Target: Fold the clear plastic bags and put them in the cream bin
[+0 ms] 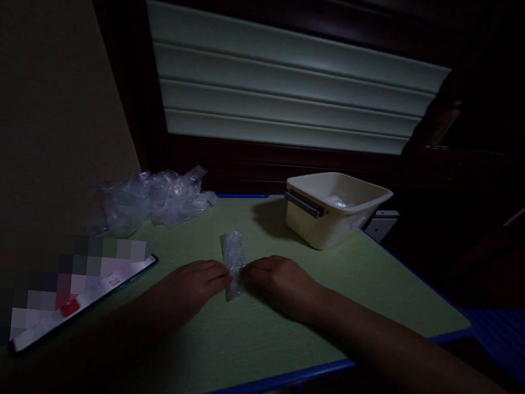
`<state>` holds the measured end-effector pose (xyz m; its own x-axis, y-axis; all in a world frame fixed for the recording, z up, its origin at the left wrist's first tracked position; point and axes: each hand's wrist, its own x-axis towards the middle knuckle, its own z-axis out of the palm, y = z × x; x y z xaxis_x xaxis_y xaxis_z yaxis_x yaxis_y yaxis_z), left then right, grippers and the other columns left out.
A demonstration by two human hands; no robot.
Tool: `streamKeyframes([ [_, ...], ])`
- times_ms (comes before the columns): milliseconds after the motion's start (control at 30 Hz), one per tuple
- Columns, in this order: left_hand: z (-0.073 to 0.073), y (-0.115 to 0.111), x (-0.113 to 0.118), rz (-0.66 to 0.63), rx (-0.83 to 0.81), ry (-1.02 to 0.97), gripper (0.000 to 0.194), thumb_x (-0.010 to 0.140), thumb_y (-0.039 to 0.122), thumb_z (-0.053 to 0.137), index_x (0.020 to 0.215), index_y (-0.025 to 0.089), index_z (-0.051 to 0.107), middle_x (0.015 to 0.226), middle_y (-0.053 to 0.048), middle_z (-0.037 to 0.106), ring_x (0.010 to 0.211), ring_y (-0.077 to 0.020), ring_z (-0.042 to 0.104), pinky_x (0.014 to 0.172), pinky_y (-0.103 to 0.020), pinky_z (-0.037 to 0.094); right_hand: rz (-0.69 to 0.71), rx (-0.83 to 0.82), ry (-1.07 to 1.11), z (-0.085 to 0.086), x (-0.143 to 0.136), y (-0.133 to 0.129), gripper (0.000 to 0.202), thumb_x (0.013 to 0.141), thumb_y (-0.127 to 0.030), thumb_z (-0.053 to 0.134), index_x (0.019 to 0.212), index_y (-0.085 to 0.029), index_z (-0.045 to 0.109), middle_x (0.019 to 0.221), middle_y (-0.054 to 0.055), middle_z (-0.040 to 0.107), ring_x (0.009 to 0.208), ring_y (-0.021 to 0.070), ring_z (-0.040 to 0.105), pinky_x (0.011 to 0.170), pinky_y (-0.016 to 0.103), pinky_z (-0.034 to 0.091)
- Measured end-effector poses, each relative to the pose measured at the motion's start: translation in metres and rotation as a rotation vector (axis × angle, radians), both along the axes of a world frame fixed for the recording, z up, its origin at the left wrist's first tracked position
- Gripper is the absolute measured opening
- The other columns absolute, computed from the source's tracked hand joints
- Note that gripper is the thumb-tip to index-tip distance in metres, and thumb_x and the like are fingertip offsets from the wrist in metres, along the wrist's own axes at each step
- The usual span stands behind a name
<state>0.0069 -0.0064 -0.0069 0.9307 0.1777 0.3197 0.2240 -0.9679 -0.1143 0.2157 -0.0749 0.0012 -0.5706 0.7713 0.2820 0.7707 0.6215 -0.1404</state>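
A small, transparent plastic bag (234, 253), folded into a narrow strip, lies on the green tabletop between my hands. My left hand (202, 284) has its fingers closed at the strip's left edge, with the thumb near its lower part. From the other side, my right hand (278, 278) grips the right edge with curled fingers; its fingertips are partly in shadow. The strip's far end sticks out past both hands, and its near end rests on the table.
A heap of crumpled transparent plastic bags (166, 195) lies at the back left. A cream bin (319, 226) with a grey handle stands at the back right, some plastic inside. At the left, a tablet-like device (98, 293) is partly blurred out. The green table (249, 349) has a blue edge.
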Motion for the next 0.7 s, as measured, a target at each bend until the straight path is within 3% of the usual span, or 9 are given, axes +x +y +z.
streamKeyframes([
  [133,0.001,0.001,0.0,-0.01,-0.075,-0.016,0.034,0.087,0.006,0.029,0.101,0.012,0.059,0.1,-0.009,0.064,0.092,-0.0191,0.058,0.082,-0.032,0.047,0.001,-0.026,0.065,0.0,0.0,0.0,0.018,0.087,-0.014,0.047,0.096,-0.015,0.062,0.095,0.008,0.067,0.088,0.017,0.061,0.079,0.027,0.044],
  [333,-0.002,0.002,0.002,0.039,-0.332,-0.175,0.022,0.087,0.013,0.04,0.098,0.013,0.059,0.095,-0.007,0.063,0.088,-0.0161,0.058,0.079,-0.027,0.047,-0.077,-0.041,0.225,-0.002,-0.002,0.001,0.018,0.084,-0.009,0.047,0.094,-0.013,0.062,0.089,0.008,0.067,0.08,0.0167,0.061,0.073,0.026,0.045],
  [533,-0.005,0.003,0.007,0.078,-0.386,-0.247,0.015,0.082,0.013,0.05,0.091,0.016,0.062,0.088,-0.004,0.064,0.084,-0.0159,0.058,0.076,-0.027,0.046,-0.063,-0.074,0.323,-0.003,0.0,0.004,0.017,0.085,-0.012,0.047,0.091,-0.013,0.063,0.086,0.007,0.067,0.078,0.0151,0.061,0.071,0.024,0.045],
  [700,-0.004,0.003,0.012,0.073,-0.398,-0.3,0.011,0.079,0.011,0.053,0.083,0.015,0.063,0.082,-0.004,0.063,0.079,-0.0159,0.058,0.072,-0.026,0.045,-0.04,-0.104,0.338,0.0,0.001,0.001,0.029,0.074,-0.005,0.052,0.1,-0.013,0.061,0.092,0.008,0.065,0.082,0.0176,0.059,0.075,0.028,0.044],
])
